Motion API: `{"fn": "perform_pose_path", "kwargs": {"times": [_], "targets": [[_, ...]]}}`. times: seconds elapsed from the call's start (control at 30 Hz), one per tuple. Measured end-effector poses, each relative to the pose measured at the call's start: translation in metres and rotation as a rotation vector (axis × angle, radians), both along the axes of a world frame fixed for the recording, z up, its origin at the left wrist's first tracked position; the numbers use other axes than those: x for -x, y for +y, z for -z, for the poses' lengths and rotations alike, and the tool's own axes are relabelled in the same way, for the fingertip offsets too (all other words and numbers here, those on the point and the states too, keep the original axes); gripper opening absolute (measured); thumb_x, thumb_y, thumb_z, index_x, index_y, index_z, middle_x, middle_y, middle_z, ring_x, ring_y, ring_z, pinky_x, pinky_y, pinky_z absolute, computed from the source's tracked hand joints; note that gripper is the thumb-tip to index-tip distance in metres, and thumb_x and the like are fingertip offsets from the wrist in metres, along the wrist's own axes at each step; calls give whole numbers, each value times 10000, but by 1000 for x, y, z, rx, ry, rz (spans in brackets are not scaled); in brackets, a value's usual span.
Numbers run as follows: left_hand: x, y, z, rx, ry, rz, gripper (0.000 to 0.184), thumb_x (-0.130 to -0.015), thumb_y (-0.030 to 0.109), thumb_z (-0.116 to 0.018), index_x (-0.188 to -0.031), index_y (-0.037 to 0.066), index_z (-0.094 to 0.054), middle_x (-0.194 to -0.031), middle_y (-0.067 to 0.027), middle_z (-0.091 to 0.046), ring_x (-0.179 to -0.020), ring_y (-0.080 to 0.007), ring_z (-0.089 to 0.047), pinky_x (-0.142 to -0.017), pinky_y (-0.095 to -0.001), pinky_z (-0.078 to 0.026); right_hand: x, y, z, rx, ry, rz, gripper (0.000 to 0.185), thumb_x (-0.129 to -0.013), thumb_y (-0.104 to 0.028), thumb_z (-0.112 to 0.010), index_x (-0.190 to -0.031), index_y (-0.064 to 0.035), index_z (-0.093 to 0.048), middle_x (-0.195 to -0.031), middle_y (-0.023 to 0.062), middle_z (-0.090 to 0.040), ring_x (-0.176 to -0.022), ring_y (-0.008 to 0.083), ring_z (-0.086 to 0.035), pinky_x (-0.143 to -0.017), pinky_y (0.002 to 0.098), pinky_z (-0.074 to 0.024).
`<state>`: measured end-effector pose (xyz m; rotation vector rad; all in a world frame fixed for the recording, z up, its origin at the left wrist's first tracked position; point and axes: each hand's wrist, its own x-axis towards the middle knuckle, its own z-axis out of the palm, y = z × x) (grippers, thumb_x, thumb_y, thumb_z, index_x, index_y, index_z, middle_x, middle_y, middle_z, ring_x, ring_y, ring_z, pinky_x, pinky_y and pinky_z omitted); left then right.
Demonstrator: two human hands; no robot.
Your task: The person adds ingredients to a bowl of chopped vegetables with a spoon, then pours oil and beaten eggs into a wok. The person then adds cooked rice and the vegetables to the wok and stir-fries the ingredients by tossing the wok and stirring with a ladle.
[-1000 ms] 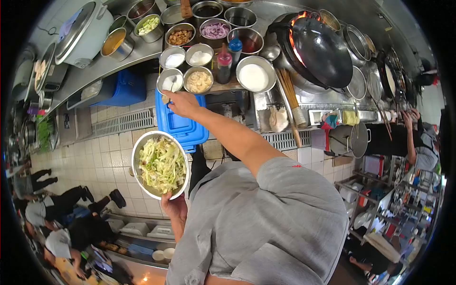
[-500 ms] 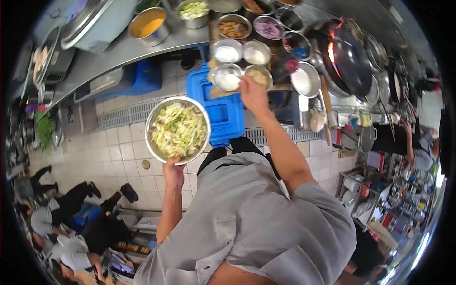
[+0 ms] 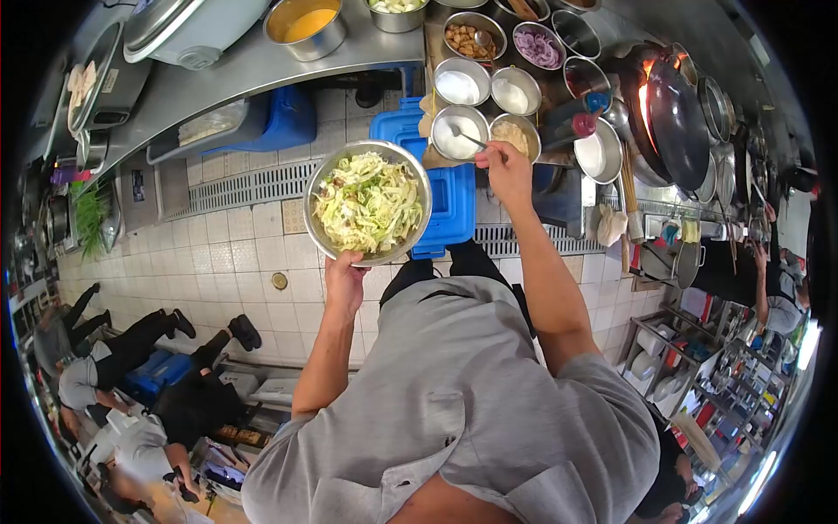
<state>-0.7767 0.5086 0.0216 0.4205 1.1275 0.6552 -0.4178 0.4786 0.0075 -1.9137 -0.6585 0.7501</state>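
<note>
My left hand (image 3: 346, 284) grips the near rim of a steel bowl (image 3: 324, 237) of shredded cabbage (image 3: 367, 203), held up over the floor. In my right hand (image 3: 508, 175) is the handle of a spoon (image 3: 467, 138), pinched between the fingers. Its head rests in a steel container of white powder (image 3: 449, 144). Beside that container, partly behind my right hand, stands another with a pale yellowish seasoning (image 3: 516, 134). Two more containers of white powder (image 3: 457, 86) sit just beyond them.
A black wok (image 3: 683, 131) stands over flames at the right. Containers of sliced purple onion (image 3: 537, 48) and brown pieces (image 3: 463, 39) are at the back. A pot of orange liquid (image 3: 305, 24) stands on the steel counter (image 3: 236, 83). Below is a blue lidded bin (image 3: 449, 205). Other people (image 3: 140, 454) are lower left.
The cabbage bowl appears farther right and more level with the view. The counter containers have shifted right and up as the camera moved. My right hand still holds the spoon at the white powder.
</note>
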Motion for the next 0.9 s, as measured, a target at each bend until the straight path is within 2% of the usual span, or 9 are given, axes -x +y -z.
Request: {"fn": "perform_pose_path", "kwargs": {"times": [0.1,0.3,0.5,0.7,0.8,0.9], "targets": [[-11,3,1,-4,30,19,528,-777,122,-638,-1290,104,-515,-1146,-36,-647,-952,-180,-634,-756,-346,-501,-5,2,1,47,237,67,236,-983,-125,-529,-1111,40,-639,-908,140,-745,-770,190,-726,-628,274,-524],[-36,-7,-11,-4,47,-9,507,-780,120,-621,-1277,87,-523,-1150,-40,-653,-941,-178,-642,-730,-332,-505,-12,1,-3,50,477,141,238,-980,-120,-528,-1131,37,-625,-925,148,-742,-775,190,-721,-602,258,-496],[-48,-11,-28,-7,47,20,555,-782,137,-622,-1323,98,-509,-1224,-41,-640,-1047,-183,-626,-847,-361,-482,-38,-14,-14,-9,579,152,261,-971,-134,-549,-1142,51,-617,-983,179,-730,-809,197,-710,-635,261,-492],[-56,-12,-24,-27,18,49,563,-789,146,-635,-1333,105,-500,-1252,-30,-623,-1077,-177,-609,-854,-371,-475,-32,-38,-71,-154,511,103,236,-972,-106,-564,-1129,60,-621,-962,176,-731,-798,204,-707,-628,265,-489],[-67,-11,-27,-6,27,55,556,-787,145,-640,-1324,106,-502,-1244,-27,-621,-1068,-174,-604,-847,-375,-475,-19,-46,-108,-172,533,23,229,-978,-110,-564,-1113,58,-641,-921,165,-735,-786,177,-706,-631,257,-499],[-72,-12,-25,6,27,59,543,-784,143,-642,-1308,106,-509,-1207,-26,-630,-1025,-172,-614,-819,-364,-482,2,-56,-123,-151,402,-111,211,-981,-106,-562,-1112,30,-657,-922,141,-744,-762,191,-714,-633,291,-524]]}}
